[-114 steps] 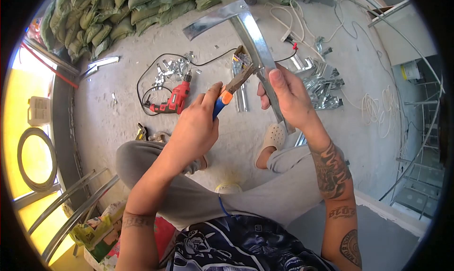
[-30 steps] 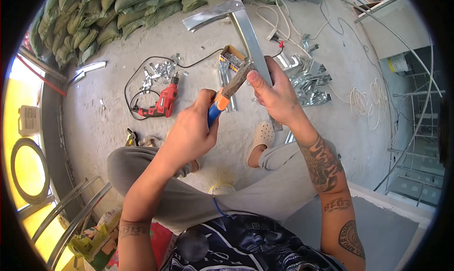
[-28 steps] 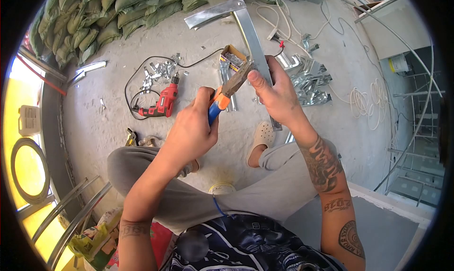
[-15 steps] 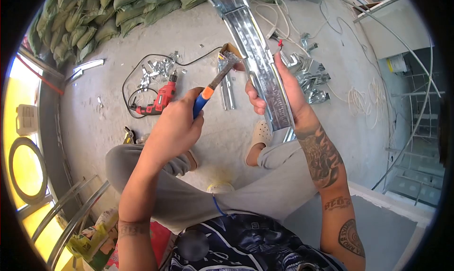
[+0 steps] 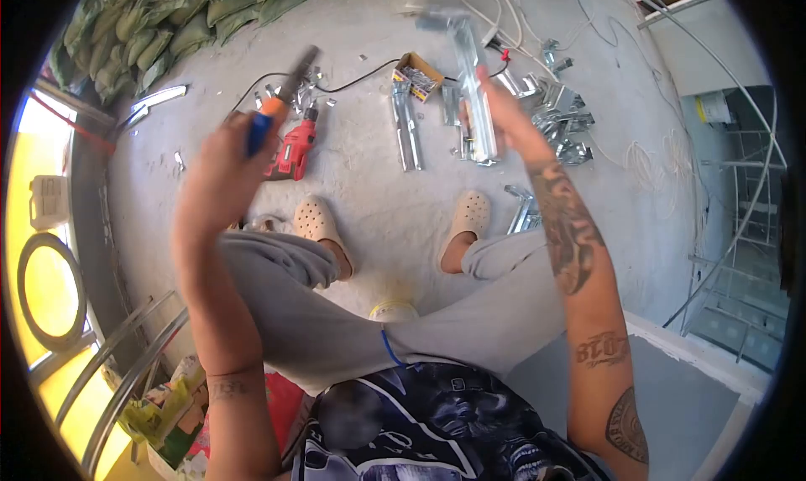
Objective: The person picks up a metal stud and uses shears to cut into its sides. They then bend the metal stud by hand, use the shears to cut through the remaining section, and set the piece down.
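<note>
My left hand [image 5: 220,166] is wrapped around the blue and orange handle of a hammer [image 5: 274,108], its metal shaft pointing up and to the right above a red power drill [image 5: 295,149] on the floor. In my right hand [image 5: 510,118] is a shiny galvanized metal channel [image 5: 475,103], held raised and lengthwise away from me. Its far end spreads wider and is smeared by motion. Between the two hands, a small open carton of fasteners [image 5: 422,76] lies on the floor beside a strip of metal channel [image 5: 406,128].
Loose metal brackets [image 5: 561,120] are heaped at the right, near white cables [image 5: 504,19]. Green sandbags [image 5: 159,32] are stacked at the back left. My feet in beige clogs [image 5: 468,215] rest on the concrete floor. Metal tubes [image 5: 138,355] lean at the lower left.
My left hand has drawn the hammer up and left, away from the channel. The channel in my right hand has shifted slightly and turned, leaving the fastener carton in full view.
</note>
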`<state>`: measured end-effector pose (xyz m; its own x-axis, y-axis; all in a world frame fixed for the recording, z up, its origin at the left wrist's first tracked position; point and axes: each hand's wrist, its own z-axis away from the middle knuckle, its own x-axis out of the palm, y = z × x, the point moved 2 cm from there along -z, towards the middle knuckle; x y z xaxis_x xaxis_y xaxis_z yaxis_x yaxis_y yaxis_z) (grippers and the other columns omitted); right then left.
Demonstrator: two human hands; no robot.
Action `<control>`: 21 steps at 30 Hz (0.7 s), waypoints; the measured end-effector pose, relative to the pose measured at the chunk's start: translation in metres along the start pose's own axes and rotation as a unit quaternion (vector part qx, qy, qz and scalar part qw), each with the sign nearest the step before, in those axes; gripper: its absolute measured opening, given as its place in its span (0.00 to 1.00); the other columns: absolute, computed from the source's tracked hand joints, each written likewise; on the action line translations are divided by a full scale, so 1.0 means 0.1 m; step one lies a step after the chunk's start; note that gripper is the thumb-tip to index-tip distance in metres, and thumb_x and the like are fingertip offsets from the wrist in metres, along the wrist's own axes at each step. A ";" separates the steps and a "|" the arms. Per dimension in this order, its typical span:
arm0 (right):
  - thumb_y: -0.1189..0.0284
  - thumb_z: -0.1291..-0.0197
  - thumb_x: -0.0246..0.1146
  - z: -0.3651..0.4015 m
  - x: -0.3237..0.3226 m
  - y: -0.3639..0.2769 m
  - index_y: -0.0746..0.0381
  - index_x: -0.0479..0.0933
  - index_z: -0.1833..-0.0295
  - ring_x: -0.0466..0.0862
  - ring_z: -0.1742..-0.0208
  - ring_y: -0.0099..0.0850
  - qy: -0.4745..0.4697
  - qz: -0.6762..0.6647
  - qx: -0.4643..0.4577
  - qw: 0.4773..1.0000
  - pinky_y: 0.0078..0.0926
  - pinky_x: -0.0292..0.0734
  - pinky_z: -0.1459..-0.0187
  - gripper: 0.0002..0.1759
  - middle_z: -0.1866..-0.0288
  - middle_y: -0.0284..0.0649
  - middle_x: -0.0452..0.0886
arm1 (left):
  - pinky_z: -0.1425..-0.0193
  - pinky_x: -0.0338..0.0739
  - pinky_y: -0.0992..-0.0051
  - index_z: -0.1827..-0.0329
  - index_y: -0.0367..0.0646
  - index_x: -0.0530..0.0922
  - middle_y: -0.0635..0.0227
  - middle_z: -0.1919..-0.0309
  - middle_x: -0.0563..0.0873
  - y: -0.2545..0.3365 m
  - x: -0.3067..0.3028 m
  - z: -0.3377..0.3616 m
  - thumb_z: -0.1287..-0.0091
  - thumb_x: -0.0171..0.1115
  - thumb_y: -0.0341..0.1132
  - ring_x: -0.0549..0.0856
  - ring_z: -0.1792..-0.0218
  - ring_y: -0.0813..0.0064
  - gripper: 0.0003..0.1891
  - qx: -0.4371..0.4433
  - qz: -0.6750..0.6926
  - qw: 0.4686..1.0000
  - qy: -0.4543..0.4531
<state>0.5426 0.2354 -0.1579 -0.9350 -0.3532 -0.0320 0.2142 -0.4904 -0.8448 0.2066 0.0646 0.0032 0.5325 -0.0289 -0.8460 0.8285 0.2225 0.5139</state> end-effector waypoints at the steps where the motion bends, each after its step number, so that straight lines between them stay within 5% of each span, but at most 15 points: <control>1: 0.37 0.35 0.56 -0.10 0.08 0.30 0.67 0.73 0.47 0.87 0.67 0.33 -0.048 -0.008 0.025 0.999 0.31 0.84 0.65 0.39 0.67 0.43 0.83 | 0.55 0.74 0.61 0.55 0.31 0.79 0.53 0.63 0.82 -0.13 -0.16 0.03 0.31 0.61 0.38 0.83 0.63 0.54 0.15 0.014 -0.011 1.000 0.024; 3: 0.50 0.34 0.65 -0.27 0.33 0.92 0.67 0.74 0.46 0.87 0.67 0.34 -0.044 -0.073 0.025 0.996 0.31 0.85 0.65 0.29 0.64 0.43 0.84 | 0.62 0.71 0.69 0.56 0.32 0.78 0.64 0.70 0.79 -0.39 -0.44 0.18 0.30 0.61 0.38 0.77 0.70 0.71 0.14 0.039 0.068 0.993 0.090; 4: 0.56 0.34 0.66 -0.39 0.41 1.22 0.67 0.74 0.46 0.87 0.67 0.34 -0.048 -0.089 0.019 0.995 0.31 0.85 0.65 0.25 0.63 0.43 0.84 | 0.64 0.67 0.74 0.57 0.33 0.78 0.71 0.74 0.74 -0.49 -0.55 0.31 0.29 0.61 0.38 0.70 0.70 0.80 0.13 -0.036 0.101 0.989 0.101; 7: 0.64 0.32 0.65 -0.71 0.53 1.84 0.67 0.74 0.47 0.86 0.61 0.33 -0.058 -0.142 0.035 0.988 0.30 0.84 0.61 0.18 0.61 0.44 0.84 | 0.74 0.63 0.81 0.57 0.39 0.80 0.78 0.79 0.73 -1.03 -0.52 0.82 0.29 0.59 0.35 0.70 0.78 0.88 0.08 -0.205 0.148 0.955 0.153; 8: 0.65 0.32 0.65 -0.83 0.53 1.95 0.67 0.75 0.47 0.86 0.61 0.32 -0.069 -0.131 0.055 0.987 0.30 0.84 0.60 0.18 0.61 0.43 0.84 | 0.79 0.60 0.83 0.56 0.42 0.81 0.81 0.79 0.73 -1.21 -0.39 1.01 0.29 0.59 0.34 0.70 0.81 0.91 0.06 -0.202 0.174 0.948 0.173; 9: 0.64 0.33 0.66 -1.01 0.43 2.11 0.66 0.75 0.49 0.85 0.58 0.29 -0.172 -0.134 0.016 0.976 0.29 0.82 0.56 0.17 0.58 0.40 0.84 | 0.78 0.61 0.82 0.54 0.43 0.81 0.81 0.79 0.72 -1.54 -0.21 1.24 0.30 0.60 0.34 0.69 0.80 0.90 0.07 -0.250 0.203 0.933 0.157; 10: 0.61 0.33 0.66 -1.19 0.35 2.29 0.68 0.75 0.46 0.83 0.56 0.27 -0.116 -0.097 0.065 0.986 0.27 0.80 0.51 0.21 0.54 0.38 0.83 | 0.78 0.61 0.81 0.51 0.44 0.81 0.82 0.79 0.72 -1.59 -0.04 1.41 0.30 0.61 0.34 0.68 0.80 0.89 0.09 -0.291 0.221 0.919 0.150; 11: 0.55 0.36 0.68 -1.17 0.30 2.32 0.71 0.73 0.37 0.79 0.41 0.32 -0.103 -0.001 0.025 0.994 0.32 0.75 0.40 0.33 0.39 0.45 0.78 | 0.76 0.63 0.79 0.52 0.43 0.82 0.81 0.78 0.74 -1.88 0.21 1.65 0.31 0.62 0.36 0.69 0.79 0.88 0.10 -0.372 0.206 0.897 0.119; 12: 0.49 0.42 0.71 -1.69 -0.06 3.19 0.69 0.70 0.32 0.66 0.26 0.40 0.118 0.108 0.083 0.984 0.37 0.63 0.29 0.43 0.26 0.50 0.66 | 0.73 0.67 0.76 0.54 0.41 0.83 0.78 0.76 0.77 -2.12 0.51 1.85 0.32 0.63 0.38 0.72 0.77 0.85 0.11 -0.407 0.211 0.883 0.104; 13: 0.46 0.45 0.72 -1.42 -0.08 2.83 0.72 0.56 0.24 0.54 0.19 0.37 0.070 0.248 0.072 0.964 0.37 0.55 0.26 0.56 0.20 0.51 0.55 | 0.68 0.72 0.72 0.56 0.40 0.84 0.74 0.74 0.80 -2.01 0.69 1.93 0.33 0.63 0.39 0.76 0.73 0.80 0.11 -0.447 0.218 0.863 0.093; 14: 0.48 0.44 0.71 -1.25 -0.10 2.57 0.70 0.55 0.23 0.70 0.29 0.37 0.151 0.307 0.058 0.938 0.35 0.67 0.33 0.54 0.27 0.50 0.67 | 0.64 0.75 0.71 0.57 0.39 0.83 0.72 0.73 0.81 -2.43 1.17 2.15 0.34 0.64 0.39 0.79 0.70 0.78 0.12 -0.440 0.234 0.864 0.069; 15: 0.50 0.42 0.71 -1.49 -0.41 2.73 0.67 0.60 0.25 0.81 0.46 0.33 0.133 0.285 0.021 0.949 0.30 0.75 0.45 0.49 0.39 0.48 0.78 | 0.63 0.76 0.70 0.58 0.38 0.83 0.71 0.73 0.83 -2.59 1.55 2.27 0.35 0.65 0.41 0.81 0.70 0.76 0.14 -0.461 0.261 0.847 0.045; 17: 0.53 0.39 0.69 -1.49 -0.73 2.28 0.63 0.64 0.26 0.81 0.60 0.28 0.086 0.399 -0.030 0.913 0.25 0.77 0.54 0.42 0.50 0.43 0.83 | 0.67 0.77 0.71 0.62 0.38 0.84 0.64 0.73 0.85 -2.98 2.44 2.40 0.41 0.67 0.41 0.83 0.72 0.73 0.14 -0.466 0.349 0.811 0.055; 19: 0.56 0.35 0.66 -1.34 -0.97 1.79 0.63 0.65 0.27 0.81 0.57 0.28 -0.045 0.451 -0.115 0.884 0.26 0.77 0.52 0.36 0.50 0.45 0.83 | 0.62 0.80 0.65 0.65 0.36 0.85 0.53 0.71 0.87 -3.05 2.87 2.32 0.42 0.65 0.42 0.89 0.68 0.63 0.15 -0.510 0.242 0.825 -0.021; 21: 0.58 0.35 0.67 -0.67 -0.81 0.95 0.62 0.70 0.30 0.82 0.50 0.34 -0.094 0.539 -0.066 0.835 0.30 0.76 0.47 0.32 0.51 0.47 0.83 | 0.52 0.79 0.54 0.62 0.33 0.85 0.40 0.66 0.86 -3.19 3.34 2.28 0.38 0.62 0.45 0.87 0.56 0.44 0.19 -0.494 0.191 0.848 -0.019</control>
<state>0.6197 0.2708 -0.2716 -0.1566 -0.6569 -0.7376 0.8574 0.2803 -0.4316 0.1597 -0.2381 -0.4103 0.7495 0.2022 -0.6304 0.0552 0.9298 0.3638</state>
